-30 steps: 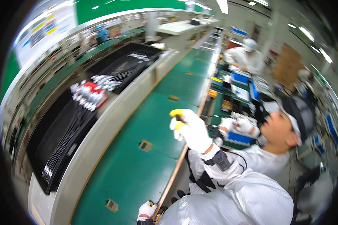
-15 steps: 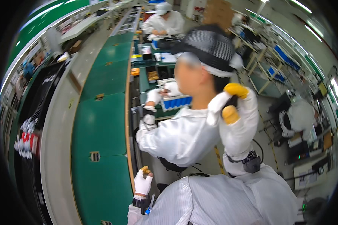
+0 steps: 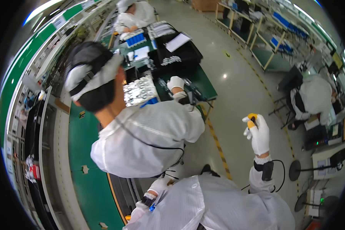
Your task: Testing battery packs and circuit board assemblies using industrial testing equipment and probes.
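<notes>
My right hand [image 3: 260,136], in a white glove with yellow fingertips, is raised over the floor at right. Its thumb and finger close on a small black piece [image 3: 253,119], too small to name. My left hand [image 3: 159,186], gloved the same way, is low beside my white coat [image 3: 218,195], behind the seated co-worker [image 3: 145,134]. Its fingers are partly hidden against the coat, so their hold cannot be told. The co-worker's gloved hand [image 3: 175,83] rests by dark tools on the green bench.
A green worktop [image 3: 90,191] runs along the left. Ahead stand a tray of white parts [image 3: 142,90], a black bin [image 3: 180,50] and another worker [image 3: 136,15]. Shelving [image 3: 276,46] and a worker [image 3: 312,99] are at right, with a stand [image 3: 295,170] nearer.
My view has swung to the right. My right hand has moved down and away from beside the co-worker's head, out over the floor. My left hand now lies closer to my coat.
</notes>
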{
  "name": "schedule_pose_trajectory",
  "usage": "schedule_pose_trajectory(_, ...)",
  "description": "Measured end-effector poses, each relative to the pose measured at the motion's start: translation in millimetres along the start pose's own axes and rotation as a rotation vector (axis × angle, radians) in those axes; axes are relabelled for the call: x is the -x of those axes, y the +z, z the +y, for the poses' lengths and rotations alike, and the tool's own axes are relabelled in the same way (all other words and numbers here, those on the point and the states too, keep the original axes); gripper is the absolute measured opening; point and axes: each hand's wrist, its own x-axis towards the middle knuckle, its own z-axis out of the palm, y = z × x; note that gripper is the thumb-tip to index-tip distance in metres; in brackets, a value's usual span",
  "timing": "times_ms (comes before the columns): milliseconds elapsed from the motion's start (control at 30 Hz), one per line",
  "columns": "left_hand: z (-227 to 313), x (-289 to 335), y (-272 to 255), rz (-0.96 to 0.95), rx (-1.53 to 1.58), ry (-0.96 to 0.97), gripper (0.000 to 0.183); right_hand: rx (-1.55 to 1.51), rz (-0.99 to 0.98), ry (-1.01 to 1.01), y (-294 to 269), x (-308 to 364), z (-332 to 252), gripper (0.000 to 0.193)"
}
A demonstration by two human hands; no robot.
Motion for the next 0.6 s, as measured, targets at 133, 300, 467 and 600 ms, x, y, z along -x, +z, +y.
schedule_pose_trajectory(133, 64, -53, 5, -0.059, -0.074, 0.037, 0.035, -0.118, 0.001, 0.084, -49, -44, 27, 0.012)
schedule_pose_trajectory(300, 145, -143, -1, -0.166, -0.063, 0.165, 0.034, -0.036, 0.198, 0.019, -118, -82, 20, 0.01)
schedule_pose_trajectory(467, 195, -241, 9, -0.235, 0.057, 0.275, 0.032, 0.021, 0.263, -0.142, -174, -139, -5, 0.016)
schedule_pose_trajectory(600, 258, -318, 18, -0.293, 0.164, 0.348, 0.03, 0.206, 0.404, -0.333, -227, -224, -59, 0.019)
